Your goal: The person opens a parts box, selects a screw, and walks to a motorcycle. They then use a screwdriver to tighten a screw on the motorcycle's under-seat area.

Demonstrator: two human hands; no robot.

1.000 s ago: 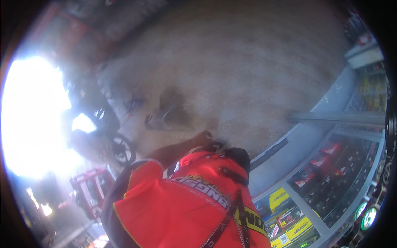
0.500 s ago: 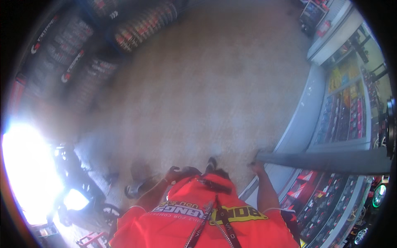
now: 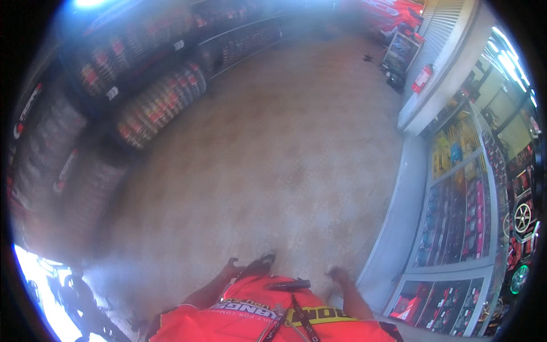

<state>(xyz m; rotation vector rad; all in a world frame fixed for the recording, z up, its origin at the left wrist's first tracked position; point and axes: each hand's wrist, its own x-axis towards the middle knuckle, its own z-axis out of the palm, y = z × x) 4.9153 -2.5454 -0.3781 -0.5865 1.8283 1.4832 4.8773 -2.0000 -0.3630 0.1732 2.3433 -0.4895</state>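
Note:
At the lower edge, my red shirt shows, with straps and a dark elongated object at its upper middle. My left hand hangs left of it above the floor, looking open and empty beside my dark shoe. To the right of the shirt, my right hand is low and blurred near the glass display cabinet's base; its fingers cannot be made out. The speckled floor spreads ahead.
Tire racks line the hazy left side. A dark motorcycle stands by bright daylight at lower left. Along the right are glass cabinets with wheels, a red fire extinguisher on a pale column and a framed board.
The view has swung up along the aisle, revealing more racks and the column. The motorcycle has shifted to the lower-left edge. My right arm has come out from under the shirt's outline.

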